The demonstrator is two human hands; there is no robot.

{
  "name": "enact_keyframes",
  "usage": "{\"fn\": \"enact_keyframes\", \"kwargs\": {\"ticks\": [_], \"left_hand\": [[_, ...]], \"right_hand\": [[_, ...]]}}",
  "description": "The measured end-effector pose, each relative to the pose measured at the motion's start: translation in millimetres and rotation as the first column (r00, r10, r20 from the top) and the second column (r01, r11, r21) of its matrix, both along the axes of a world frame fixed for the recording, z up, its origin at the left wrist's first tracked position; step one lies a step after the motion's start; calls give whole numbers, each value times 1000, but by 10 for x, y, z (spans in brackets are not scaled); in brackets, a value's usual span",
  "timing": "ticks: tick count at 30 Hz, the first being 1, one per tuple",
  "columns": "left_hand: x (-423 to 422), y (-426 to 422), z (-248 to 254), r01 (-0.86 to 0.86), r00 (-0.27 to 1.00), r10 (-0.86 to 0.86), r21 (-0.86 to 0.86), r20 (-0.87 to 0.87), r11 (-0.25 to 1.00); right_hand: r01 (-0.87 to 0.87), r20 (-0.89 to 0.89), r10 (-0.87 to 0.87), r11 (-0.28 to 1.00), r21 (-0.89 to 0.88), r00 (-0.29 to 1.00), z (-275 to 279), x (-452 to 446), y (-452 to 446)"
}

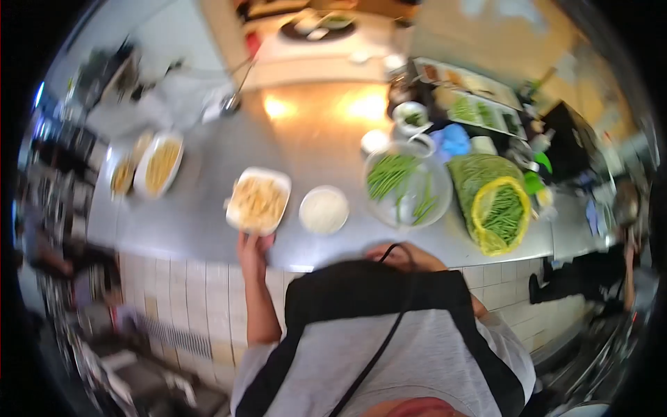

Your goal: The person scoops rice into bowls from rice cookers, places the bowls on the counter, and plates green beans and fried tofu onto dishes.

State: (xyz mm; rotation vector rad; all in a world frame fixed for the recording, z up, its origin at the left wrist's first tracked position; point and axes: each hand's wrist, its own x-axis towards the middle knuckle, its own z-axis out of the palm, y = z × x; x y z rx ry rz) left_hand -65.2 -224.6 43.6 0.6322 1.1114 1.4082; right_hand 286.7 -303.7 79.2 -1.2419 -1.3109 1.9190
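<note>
My left hand (253, 247) grips the near edge of a white dish (285, 182) heaped with pale yellow pieces of food (257, 201), perhaps fries. The dish rests on the steel counter, or just above it; I cannot tell. To its right is a round white bowl (324, 210) full of something white, like rice. My right hand (393, 256) is low at the counter's front edge, close against my body, its fingers partly hidden and blurred. Beyond it sits a clear bowl (417, 187) with green beans (390, 175). Beside that bowl lies a green mesh bag (479, 170) of green beans, its yellow mouth open.
Two oval dishes of food (162, 165) stand at the left end of the steel counter (208, 208). At the back right are a tray of small food containers (479, 111), a blue cloth or bag (453, 140) and a white cup (375, 142). Other people (590, 278) are at the sides.
</note>
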Motion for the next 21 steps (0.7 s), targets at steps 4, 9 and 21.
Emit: {"fn": "enact_keyframes", "kwargs": {"ticks": [4, 9, 21], "left_hand": [[81, 393, 2, 51, 998, -52, -23, -34, 998], [267, 1043, -151, 88, 996, -88, 13, -16, 996], [901, 2209, -193, 203, 976, -207, -59, -70, 977]], "right_hand": [[-147, 329, 63, 961, 235, 942, 55, 185, -2], [-264, 536, 77, 922, 282, 841, -145, 560, -242], [11, 757, -359, 906, 423, 546, -265, 1143, -818]]}}
